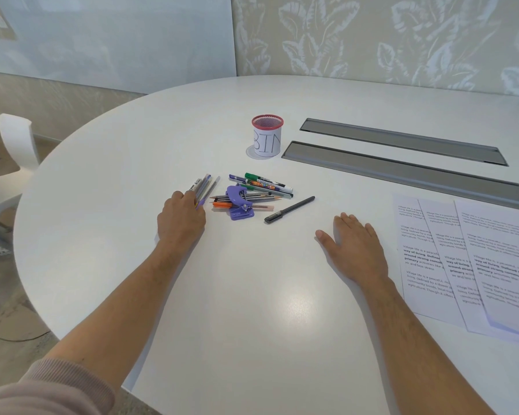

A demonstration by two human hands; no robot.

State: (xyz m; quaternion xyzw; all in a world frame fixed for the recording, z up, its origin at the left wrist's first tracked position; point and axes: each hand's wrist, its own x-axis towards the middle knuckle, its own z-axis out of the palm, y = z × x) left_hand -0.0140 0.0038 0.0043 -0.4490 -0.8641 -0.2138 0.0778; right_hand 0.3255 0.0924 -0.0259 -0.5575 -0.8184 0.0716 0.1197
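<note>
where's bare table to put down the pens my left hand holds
Widest bare patch: the table between the left hand and right hand, back to the near edge. Also bare: left of the pens, and behind the cup. Crowded: the pile and black pen between cup and hands; the papers right of the right hand.

Just right of the left fingers (191, 196) lay a heap of pens and pencils (261, 187) with a purple hole punch (239, 205) on it. A black pen (289, 209) lay between heap and right fingers (351, 220). Beyond the heap stood a cup marked BIN (267, 140). Printed sheets (462, 259) lay right of the right fingers, with two grey trays (402, 172) beyond, on the white surface (252, 295).
</note>
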